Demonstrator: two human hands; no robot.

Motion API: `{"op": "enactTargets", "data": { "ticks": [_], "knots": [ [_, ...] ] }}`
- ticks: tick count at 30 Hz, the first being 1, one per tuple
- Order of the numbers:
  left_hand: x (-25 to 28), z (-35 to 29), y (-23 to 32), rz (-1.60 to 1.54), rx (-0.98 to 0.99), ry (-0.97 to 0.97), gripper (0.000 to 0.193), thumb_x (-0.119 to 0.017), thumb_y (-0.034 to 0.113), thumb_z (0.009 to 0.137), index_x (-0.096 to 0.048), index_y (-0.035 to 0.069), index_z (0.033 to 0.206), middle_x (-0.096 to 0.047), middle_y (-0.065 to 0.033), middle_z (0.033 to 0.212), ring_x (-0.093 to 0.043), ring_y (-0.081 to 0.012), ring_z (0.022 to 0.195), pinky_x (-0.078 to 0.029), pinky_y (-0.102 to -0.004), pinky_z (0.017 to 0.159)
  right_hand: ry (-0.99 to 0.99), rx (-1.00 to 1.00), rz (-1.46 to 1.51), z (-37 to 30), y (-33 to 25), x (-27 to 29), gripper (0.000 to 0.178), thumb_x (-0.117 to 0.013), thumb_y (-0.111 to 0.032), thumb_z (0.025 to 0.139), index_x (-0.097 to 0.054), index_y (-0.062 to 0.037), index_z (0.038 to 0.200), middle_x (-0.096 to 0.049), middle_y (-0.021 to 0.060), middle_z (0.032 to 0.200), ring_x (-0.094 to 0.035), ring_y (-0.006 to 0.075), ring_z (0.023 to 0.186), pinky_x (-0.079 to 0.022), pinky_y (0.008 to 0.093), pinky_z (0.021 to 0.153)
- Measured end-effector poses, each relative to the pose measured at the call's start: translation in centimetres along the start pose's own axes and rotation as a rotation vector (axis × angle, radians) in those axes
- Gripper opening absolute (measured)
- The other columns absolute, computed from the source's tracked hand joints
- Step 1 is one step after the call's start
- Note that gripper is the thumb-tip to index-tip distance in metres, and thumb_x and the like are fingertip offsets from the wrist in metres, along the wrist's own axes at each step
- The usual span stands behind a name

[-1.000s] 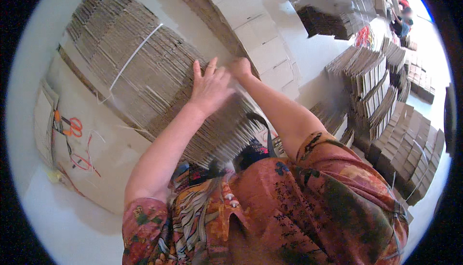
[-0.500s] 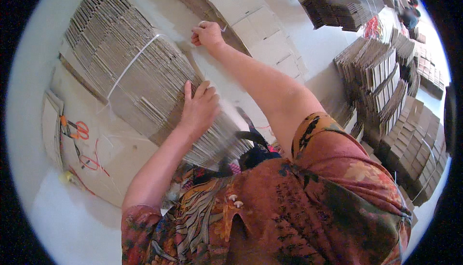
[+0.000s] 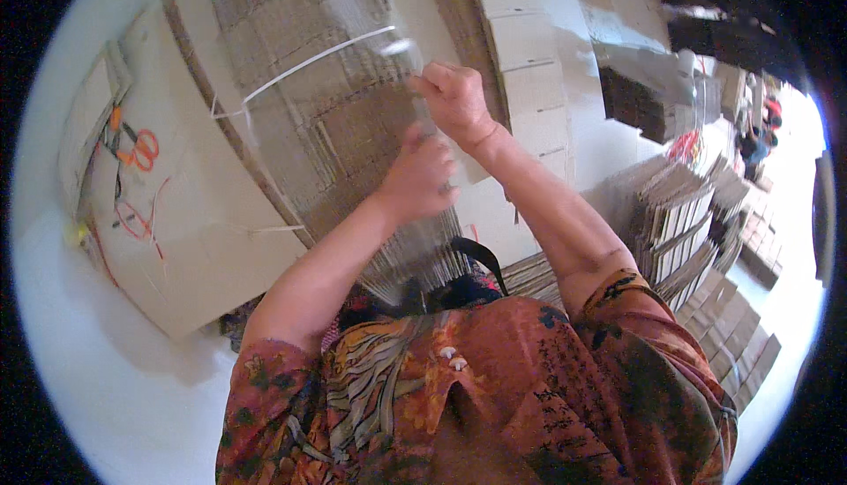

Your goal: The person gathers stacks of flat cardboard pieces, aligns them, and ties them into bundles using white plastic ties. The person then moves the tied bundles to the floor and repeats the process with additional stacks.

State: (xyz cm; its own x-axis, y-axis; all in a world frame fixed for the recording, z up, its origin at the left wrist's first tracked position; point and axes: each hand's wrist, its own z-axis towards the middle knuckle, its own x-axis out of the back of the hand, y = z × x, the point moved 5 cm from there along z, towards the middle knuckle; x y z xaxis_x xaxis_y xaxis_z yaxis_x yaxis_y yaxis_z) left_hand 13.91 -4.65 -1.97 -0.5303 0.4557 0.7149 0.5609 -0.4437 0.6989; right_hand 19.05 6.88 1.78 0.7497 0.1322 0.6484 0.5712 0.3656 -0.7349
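A long stack of flattened corrugated cardboard pieces (image 3: 309,123) stretches away from my body, with its edges facing up. Across it runs a narrow white strap (image 3: 322,57), and a blurred white bit shows by the stack's right edge. My right hand (image 3: 459,101) is closed in a fist over that edge, apparently around the strap's end, though its fingers partly hide it. Just below and to the left, my left hand (image 3: 419,178) hovers over or touches the stack's right side. Motion smears its fingers, so their grip is unclear.
At left, orange-handled scissors (image 3: 141,150) and other tools lie on a pale cardboard sheet (image 3: 198,264). Pale cardboard (image 3: 535,88) lies right of the stack. Bundled cardboard stacks (image 3: 675,220) stand farther right. People (image 3: 757,141) are at the far right.
My right hand has come back toward the stack's right edge, nearer my left hand. My left hand has left its flat position on the stack. The view has turned.
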Motion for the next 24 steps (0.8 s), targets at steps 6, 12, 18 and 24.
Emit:
{"op": "enactTargets", "data": {
  "ticks": [6,12,18,24],
  "knots": [
    [-1.3,-0.8,-0.6,-0.331,0.014,0.145,0.041,-0.061,0.027,0.071,-0.055,0.006,0.107,-0.053,-0.0149,0.113,-0.045,-0.0342,0.111,-0.029,-0.0485,0.098,-0.323,0.265,-0.112,0.0,-6.9,-3.2,0.005,-0.059,-0.005,0.066,-0.055,-0.0057,0.069,-0.053,0.0107,0.069,-0.053,0.0316,0.061,-0.046,0.0386,0.055],
    [2.6,-10.1,1.3,-0.285,0.045,0.372,0.019,-0.056,0.024,0.08,-0.056,0.007,0.087,-0.057,-0.0127,0.09,-0.053,-0.0329,0.09,-0.041,-0.0449,0.082,-0.616,0.41,-0.046,-1.7,-10.7,-9.5,0.008,-0.059,-0.01,0.063,-0.057,-0.0085,0.071,-0.053,0.0057,0.071,-0.056,0.029,0.076,-0.047,0.0404,0.061],
    [1.6,-29.3,-5.7,-0.018,0.929,0.672,0.018,-0.06,0.011,0.073,-0.056,0.004,0.089,-0.056,-0.0144,0.091,-0.053,-0.0325,0.085,-0.044,-0.0412,0.075,-0.787,0.604,-0.033,-4.2,-11.9,-15.4,0.014,-0.058,-0.011,0.065,-0.06,-0.01,0.078,-0.059,0.0045,0.084,-0.056,0.0273,0.089,-0.046,0.0396,0.077],
    [-3.9,-25.5,-8.5,0.3,0.838,0.216,0.028,-0.063,0.013,0.069,-0.058,0.008,0.096,-0.055,-0.0106,0.1,-0.049,-0.028,0.099,-0.039,-0.0402,0.086,-0.695,0.821,-0.122,-4.7,-14.0,-18.1,0.015,-0.057,-0.009,0.063,-0.06,-0.0091,0.078,-0.059,0.0041,0.091,-0.046,0.0231,0.112,-0.028,0.0533,0.099]
  ]
}}
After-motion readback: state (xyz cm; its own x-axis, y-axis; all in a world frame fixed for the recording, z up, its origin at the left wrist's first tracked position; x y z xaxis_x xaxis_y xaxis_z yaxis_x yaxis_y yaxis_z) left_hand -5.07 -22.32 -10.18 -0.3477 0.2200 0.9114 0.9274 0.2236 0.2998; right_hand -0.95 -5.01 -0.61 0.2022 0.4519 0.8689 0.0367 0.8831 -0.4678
